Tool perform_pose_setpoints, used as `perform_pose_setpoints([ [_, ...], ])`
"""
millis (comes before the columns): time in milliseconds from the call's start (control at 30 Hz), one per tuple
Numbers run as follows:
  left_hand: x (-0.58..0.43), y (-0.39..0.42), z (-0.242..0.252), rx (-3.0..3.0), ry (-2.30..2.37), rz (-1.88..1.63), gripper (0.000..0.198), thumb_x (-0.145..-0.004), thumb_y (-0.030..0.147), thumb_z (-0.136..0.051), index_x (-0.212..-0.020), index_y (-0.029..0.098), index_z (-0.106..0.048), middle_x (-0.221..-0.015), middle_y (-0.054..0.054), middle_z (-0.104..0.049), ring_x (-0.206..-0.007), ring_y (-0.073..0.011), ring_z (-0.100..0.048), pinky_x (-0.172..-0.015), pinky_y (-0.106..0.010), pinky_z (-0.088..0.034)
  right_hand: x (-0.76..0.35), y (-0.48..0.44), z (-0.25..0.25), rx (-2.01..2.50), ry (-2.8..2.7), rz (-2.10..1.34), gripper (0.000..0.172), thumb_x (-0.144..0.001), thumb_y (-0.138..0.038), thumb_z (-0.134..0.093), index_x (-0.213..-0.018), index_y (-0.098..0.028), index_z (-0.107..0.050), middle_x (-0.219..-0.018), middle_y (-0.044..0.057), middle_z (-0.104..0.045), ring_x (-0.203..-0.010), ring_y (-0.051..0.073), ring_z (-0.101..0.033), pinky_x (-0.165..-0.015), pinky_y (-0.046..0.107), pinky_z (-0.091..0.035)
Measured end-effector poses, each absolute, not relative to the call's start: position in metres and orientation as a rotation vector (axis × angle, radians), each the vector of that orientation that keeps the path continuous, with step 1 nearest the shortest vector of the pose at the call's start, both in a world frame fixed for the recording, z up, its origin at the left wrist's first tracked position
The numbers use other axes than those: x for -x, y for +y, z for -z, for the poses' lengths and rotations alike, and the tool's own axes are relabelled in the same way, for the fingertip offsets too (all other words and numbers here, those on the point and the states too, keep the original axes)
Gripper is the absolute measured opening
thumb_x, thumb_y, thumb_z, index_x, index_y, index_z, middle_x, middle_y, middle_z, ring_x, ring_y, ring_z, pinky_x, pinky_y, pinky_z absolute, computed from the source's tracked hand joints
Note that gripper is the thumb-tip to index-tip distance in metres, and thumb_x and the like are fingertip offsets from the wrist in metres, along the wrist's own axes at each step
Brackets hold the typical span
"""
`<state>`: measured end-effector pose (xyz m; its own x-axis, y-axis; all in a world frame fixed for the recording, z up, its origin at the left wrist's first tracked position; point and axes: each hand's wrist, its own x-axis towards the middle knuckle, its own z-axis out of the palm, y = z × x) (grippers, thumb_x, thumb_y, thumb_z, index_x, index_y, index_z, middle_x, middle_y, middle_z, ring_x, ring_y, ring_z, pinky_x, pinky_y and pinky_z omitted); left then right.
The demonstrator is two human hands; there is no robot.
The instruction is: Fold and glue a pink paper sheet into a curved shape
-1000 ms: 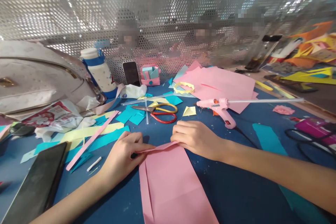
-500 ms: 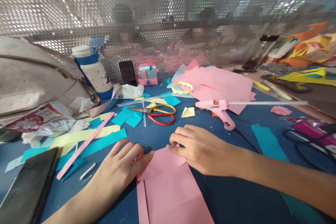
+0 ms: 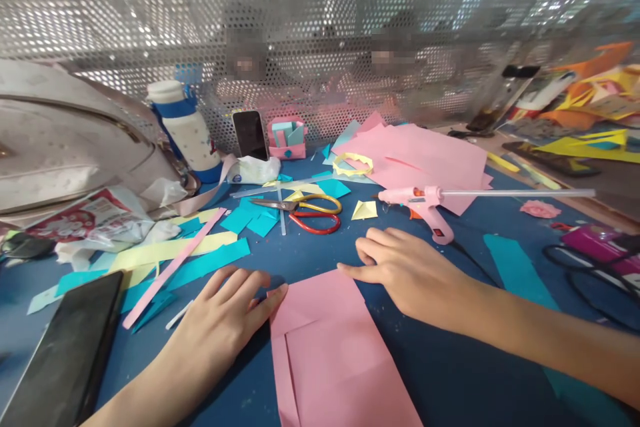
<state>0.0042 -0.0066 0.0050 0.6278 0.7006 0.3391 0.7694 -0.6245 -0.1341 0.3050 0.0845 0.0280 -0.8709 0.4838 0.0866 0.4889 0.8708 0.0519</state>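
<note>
A folded sheet of pink paper (image 3: 340,353) lies in front of me, with a flap along its far edge and a narrow fold down its left side. My left hand (image 3: 227,310) holds the far left corner, its thumb on the paper and its other fingers bent beside the edge. At the far right corner, my right hand (image 3: 400,267) touches the far edge with one outstretched digit. Its other fingers are loosely bent, and I see nothing held in them. Beyond my hands lie scissors (image 3: 315,213) with one yellow and one red handle, and a pink glue gun (image 3: 425,203) with a long glue stick.
Pink sheets (image 3: 420,150) are piled at the back. Blue and yellow paper strips (image 3: 175,250) lie left, near a black phone (image 3: 65,347). A white bottle (image 3: 187,130) and a pale bag (image 3: 70,140) stand behind. A blue strip (image 3: 520,280) and purple object (image 3: 595,247) lie right.
My right hand has loosened its pinch and shifted right, uncovering the far right corner. The flap there now lies flatter. My left hand stays at the left corner; the view has shifted slightly.
</note>
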Motion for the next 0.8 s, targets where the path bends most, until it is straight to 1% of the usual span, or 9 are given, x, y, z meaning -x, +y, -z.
perform_pose_setpoints([
  [100,0.0,-0.012,-0.006,2.601,-1.235,0.34,0.045,-0.098,0.006,-0.031,-0.129,0.022,-0.059,-0.112,-0.01,-0.061,-0.096,-0.0249,-0.055,-0.083,-0.04,-0.041,-0.31,0.083,-0.029,0.81,-2.974,0.152,0.066,-0.07,0.006,-0.051,-0.124,-0.029,-0.065,-0.077,0.002,-0.056,-0.072,0.018,-0.045,-0.06,0.031,-0.028],
  [167,-0.001,-0.014,-0.007,2.614,-1.236,0.341,0.044,-0.097,0.006,-0.032,-0.129,0.02,-0.06,-0.115,-0.011,-0.061,-0.099,-0.0257,-0.055,-0.083,-0.04,-0.042,-0.308,0.082,-0.03,0.793,-2.977,0.177,0.061,-0.07,0.005,-0.05,-0.12,-0.026,-0.067,-0.08,0.003,-0.06,-0.074,0.019,-0.048,-0.061,0.031,-0.031],
  [233,-0.003,-0.016,-0.008,2.636,-1.195,0.353,0.042,-0.096,0.007,-0.033,-0.127,0.015,-0.06,-0.116,-0.011,-0.063,-0.102,-0.0258,-0.054,-0.086,-0.04,-0.043,-0.302,0.082,-0.032,0.702,-2.988,0.191,0.049,-0.072,0.002,-0.05,-0.111,-0.021,-0.07,-0.093,0.006,-0.065,-0.085,0.021,-0.053,-0.067,0.033,-0.038],
  [300,-0.005,-0.018,-0.008,2.655,-1.152,0.365,0.041,-0.095,0.007,-0.034,-0.127,0.011,-0.06,-0.115,-0.011,-0.065,-0.103,-0.0248,-0.055,-0.091,-0.038,-0.043,-0.296,0.082,-0.033,0.572,-3.009,0.213,0.042,-0.076,0.001,-0.05,-0.108,-0.018,-0.07,-0.116,0.007,-0.065,-0.101,0.023,-0.054,-0.078,0.036,-0.042],
  [367,-0.004,-0.02,-0.008,2.664,-1.116,0.366,0.042,-0.095,0.007,-0.034,-0.129,0.01,-0.058,-0.115,-0.011,-0.066,-0.103,-0.0242,-0.056,-0.094,-0.038,-0.043,-0.29,0.084,-0.034,0.476,-3.037,0.24,0.046,-0.078,0.0,-0.049,-0.116,-0.018,-0.066,-0.133,0.006,-0.059,-0.113,0.024,-0.052,-0.086,0.039,-0.043],
  [433,-0.002,-0.023,-0.007,2.66,-1.094,0.356,0.046,-0.093,0.006,-0.034,-0.133,0.013,-0.056,-0.12,-0.01,-0.066,-0.107,-0.0244,-0.057,-0.097,-0.039,-0.042,-0.284,0.086,-0.034,0.423,-3.07,0.258,0.051,-0.079,-0.001,-0.049,-0.125,-0.019,-0.061,-0.141,0.004,-0.054,-0.117,0.025,-0.051,-0.086,0.04,-0.044],
  [600,0.009,-0.031,-0.002,2.651,-1.101,0.328,0.053,-0.09,0.007,-0.036,-0.136,0.027,-0.055,-0.135,-0.008,-0.061,-0.123,-0.0257,-0.053,-0.102,-0.047,-0.038,-0.262,0.09,-0.034,0.255,-3.126,0.235,0.049,-0.085,-0.007,-0.048,-0.132,-0.021,-0.056,-0.145,0.005,-0.049,-0.122,0.025,-0.047,-0.088,0.039,-0.045],
  [700,0.012,-0.033,0.001,2.673,-1.138,0.335,0.055,-0.089,0.008,-0.038,-0.137,0.029,-0.054,-0.139,-0.009,-0.057,-0.13,-0.0273,-0.048,-0.103,-0.05,-0.04,-0.241,0.09,-0.034,0.15,-3.129,0.207,0.046,-0.089,-0.01,-0.047,-0.133,-0.02,-0.055,-0.143,0.006,-0.05,-0.122,0.026,-0.046,-0.09,0.04,-0.045],
  [800,0.013,-0.033,0.0,2.709,-1.179,0.334,0.058,-0.087,0.007,-0.039,-0.139,0.03,-0.052,-0.147,-0.013,-0.048,-0.139,-0.0324,-0.038,-0.101,-0.055,-0.042,-0.222,0.089,-0.033,0.129,-3.101,0.142,0.044,-0.089,-0.011,-0.047,-0.13,-0.021,-0.058,-0.141,0.008,-0.051,-0.123,0.026,-0.046,-0.092,0.04,-0.045],
])
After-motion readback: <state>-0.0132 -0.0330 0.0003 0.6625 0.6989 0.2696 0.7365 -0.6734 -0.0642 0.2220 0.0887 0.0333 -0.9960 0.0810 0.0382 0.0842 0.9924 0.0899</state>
